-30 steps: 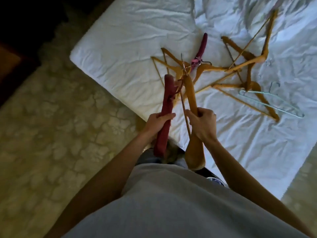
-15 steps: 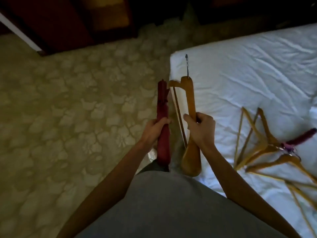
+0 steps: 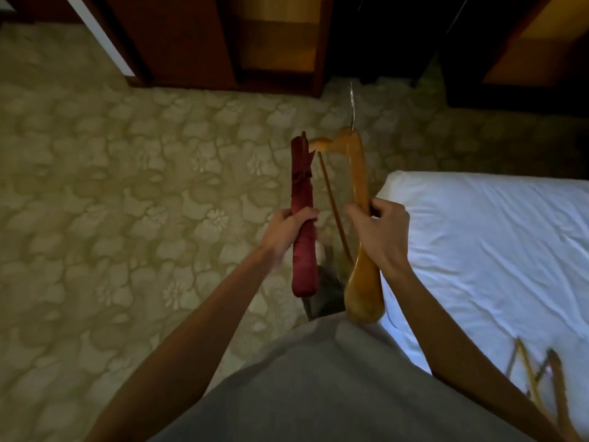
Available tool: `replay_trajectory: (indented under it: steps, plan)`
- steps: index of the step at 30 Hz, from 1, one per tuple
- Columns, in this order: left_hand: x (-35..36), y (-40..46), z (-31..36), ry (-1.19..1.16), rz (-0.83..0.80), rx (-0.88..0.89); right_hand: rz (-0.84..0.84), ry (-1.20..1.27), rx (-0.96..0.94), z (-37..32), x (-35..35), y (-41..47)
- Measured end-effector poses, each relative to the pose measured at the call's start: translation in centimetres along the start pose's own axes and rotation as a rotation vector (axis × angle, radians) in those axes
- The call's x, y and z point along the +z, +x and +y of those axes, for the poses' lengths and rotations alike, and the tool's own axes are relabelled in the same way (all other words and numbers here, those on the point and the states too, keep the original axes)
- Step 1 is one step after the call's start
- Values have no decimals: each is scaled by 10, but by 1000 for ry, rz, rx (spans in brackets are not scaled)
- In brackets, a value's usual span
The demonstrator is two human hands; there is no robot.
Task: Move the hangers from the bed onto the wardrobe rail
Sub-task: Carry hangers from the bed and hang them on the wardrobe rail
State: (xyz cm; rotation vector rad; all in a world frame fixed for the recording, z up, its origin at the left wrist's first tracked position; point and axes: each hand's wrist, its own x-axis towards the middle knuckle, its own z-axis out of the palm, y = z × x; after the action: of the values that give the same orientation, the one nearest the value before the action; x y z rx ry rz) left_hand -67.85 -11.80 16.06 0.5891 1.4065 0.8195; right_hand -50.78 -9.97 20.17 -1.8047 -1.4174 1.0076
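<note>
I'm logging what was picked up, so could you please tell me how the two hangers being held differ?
The red padded hanger, in the left hand, is fabric-covered; its hook is hard to see. The wooden hanger, in the right hand, is bare, with a crossbar and a plain metal hook. Both are held upright above the carpet.

Your left hand [image 3: 284, 231] holds a dark red padded hanger [image 3: 302, 215]; your right hand [image 3: 381, 232] holds an orange-brown wooden hanger [image 3: 358, 173] with a silver hook. The carpet [image 3: 127, 186] under you is olive-beige with a pale flower pattern. The bed [image 3: 494, 234] sheet is plain white, your shirt [image 3: 318, 393] grey, and the wardrobe [image 3: 178, 36] dark reddish-brown.
</note>
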Motion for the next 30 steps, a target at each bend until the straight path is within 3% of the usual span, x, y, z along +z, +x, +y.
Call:
replay_trajectory:
  steps: [9,22,30]
  plan:
    - [-47,211,170,-19,93,17,-82,55,-29,-98,76,244]
    - [-141,420,401,-26,202,148,-186,75,-99,-275,185,528]
    - [-227,563,545,-45,205,252,-108,68,-137,-386,283,696]
